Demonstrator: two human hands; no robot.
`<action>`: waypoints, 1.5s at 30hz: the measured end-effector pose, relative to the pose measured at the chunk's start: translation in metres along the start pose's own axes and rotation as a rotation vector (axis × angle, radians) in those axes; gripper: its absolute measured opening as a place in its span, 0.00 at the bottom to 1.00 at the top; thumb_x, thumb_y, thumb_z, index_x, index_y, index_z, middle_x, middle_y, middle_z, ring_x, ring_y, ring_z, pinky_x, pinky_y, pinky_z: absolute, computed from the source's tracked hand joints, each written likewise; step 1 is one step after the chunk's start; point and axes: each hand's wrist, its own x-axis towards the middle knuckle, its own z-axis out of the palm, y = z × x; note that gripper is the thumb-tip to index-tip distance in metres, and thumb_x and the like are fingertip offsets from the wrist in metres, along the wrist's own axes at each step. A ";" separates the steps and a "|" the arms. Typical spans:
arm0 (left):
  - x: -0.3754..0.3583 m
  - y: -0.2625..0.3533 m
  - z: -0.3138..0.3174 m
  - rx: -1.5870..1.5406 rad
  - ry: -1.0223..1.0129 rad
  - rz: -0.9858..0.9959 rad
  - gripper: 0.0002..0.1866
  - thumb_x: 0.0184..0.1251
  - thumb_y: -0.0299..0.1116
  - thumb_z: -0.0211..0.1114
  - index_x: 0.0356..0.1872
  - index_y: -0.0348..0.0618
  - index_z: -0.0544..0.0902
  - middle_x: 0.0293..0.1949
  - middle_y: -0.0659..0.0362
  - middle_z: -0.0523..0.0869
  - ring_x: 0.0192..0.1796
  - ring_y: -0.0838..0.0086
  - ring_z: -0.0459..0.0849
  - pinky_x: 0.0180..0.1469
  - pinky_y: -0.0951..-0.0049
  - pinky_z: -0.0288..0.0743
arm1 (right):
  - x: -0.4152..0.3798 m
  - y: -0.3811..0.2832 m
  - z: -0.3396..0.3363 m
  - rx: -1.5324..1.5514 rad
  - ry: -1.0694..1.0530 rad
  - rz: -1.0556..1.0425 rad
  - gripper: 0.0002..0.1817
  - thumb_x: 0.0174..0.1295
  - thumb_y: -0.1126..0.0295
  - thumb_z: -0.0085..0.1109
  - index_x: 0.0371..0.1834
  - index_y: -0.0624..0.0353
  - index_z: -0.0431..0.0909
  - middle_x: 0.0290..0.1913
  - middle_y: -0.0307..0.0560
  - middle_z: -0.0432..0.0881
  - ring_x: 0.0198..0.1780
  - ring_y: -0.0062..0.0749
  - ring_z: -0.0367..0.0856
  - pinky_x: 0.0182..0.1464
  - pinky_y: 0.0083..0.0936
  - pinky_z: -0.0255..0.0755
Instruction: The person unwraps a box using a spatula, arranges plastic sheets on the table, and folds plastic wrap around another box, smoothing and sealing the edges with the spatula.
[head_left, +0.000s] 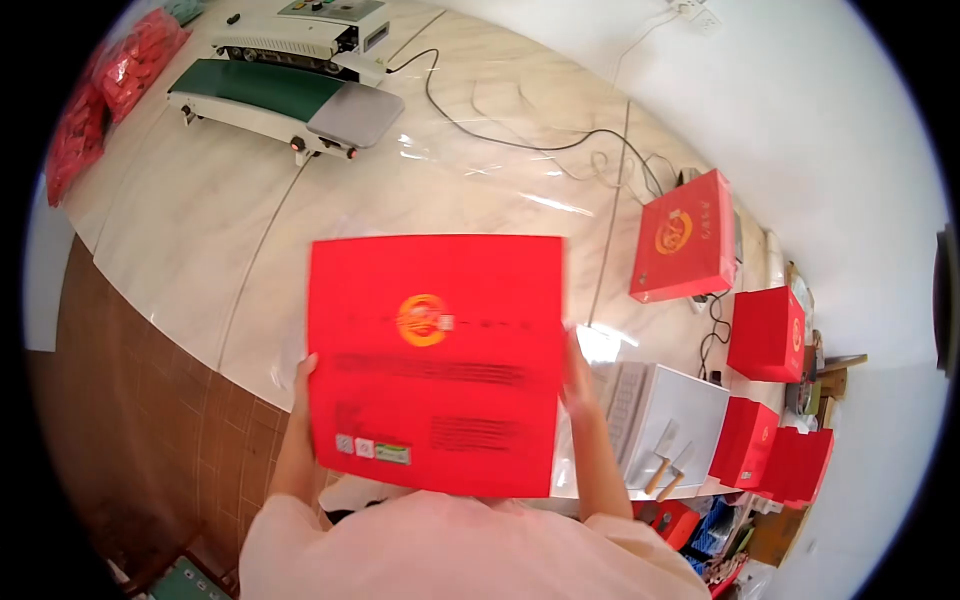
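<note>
Red box [435, 375] with golden emblem [420, 320], dark green belt [255, 92], marbled cream tabletop [350, 190], brown tiled floor [160, 350]

Wht wall [850, 150] w/ socket [706, 19]; brn tiled flr [160, 370]; marbled tbl [230, 190].

Pale pink top [450, 555], loose short sleeves [632, 545], bare forearms [600, 455]

Bright fisheye view with black, rounded corners.
The surface [250, 190] bows outward at its edges; white glare streaks it and pools just right of the red box [435, 275], whose small print [430, 370] is blurred, as is the right hand [577, 376]. The brown floor [150, 370] at lower left looks dimmer.
</note>
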 end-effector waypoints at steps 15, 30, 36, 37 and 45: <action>-0.052 0.135 -0.218 0.026 0.694 0.351 0.38 0.65 0.58 0.53 0.71 0.44 0.63 0.68 0.51 0.69 0.67 0.57 0.70 0.66 0.55 0.68 | 0.437 -0.007 0.141 -1.739 0.061 -0.631 0.57 0.43 0.51 0.75 0.76 0.47 0.51 0.74 0.54 0.59 0.76 0.45 0.53 0.75 0.50 0.48; -0.022 0.233 -0.278 0.173 0.695 -0.039 0.40 0.68 0.62 0.49 0.72 0.44 0.61 0.70 0.53 0.68 0.69 0.58 0.69 0.70 0.56 0.64 | 0.172 0.082 0.093 -1.605 -0.110 -0.817 0.26 0.54 0.70 0.59 0.59 0.52 0.73 0.32 0.42 0.78 0.23 0.32 0.77 0.25 0.33 0.67; -0.014 0.228 -0.272 0.350 0.699 -0.106 0.42 0.71 0.65 0.44 0.75 0.43 0.55 0.73 0.53 0.64 0.72 0.59 0.65 0.72 0.57 0.60 | -0.034 0.160 0.083 -1.485 -0.146 -0.369 0.35 0.51 0.79 0.59 0.68 0.51 0.69 0.50 0.52 0.76 0.31 0.38 0.76 0.22 0.30 0.72; -0.012 0.231 -0.283 0.456 0.781 -0.083 0.41 0.72 0.63 0.45 0.74 0.42 0.56 0.72 0.52 0.64 0.71 0.58 0.66 0.72 0.57 0.61 | -0.055 0.159 0.087 -1.471 -0.193 -0.268 0.35 0.51 0.79 0.58 0.67 0.52 0.68 0.57 0.54 0.73 0.39 0.41 0.77 0.29 0.32 0.74; 0.083 0.106 -0.086 1.471 0.536 0.635 0.28 0.72 0.40 0.62 0.64 0.32 0.67 0.63 0.45 0.72 0.65 0.59 0.71 0.67 0.62 0.64 | -0.141 0.214 0.086 -1.426 -0.093 -0.266 0.34 0.53 0.82 0.53 0.67 0.49 0.69 0.77 0.57 0.53 0.74 0.55 0.56 0.72 0.56 0.52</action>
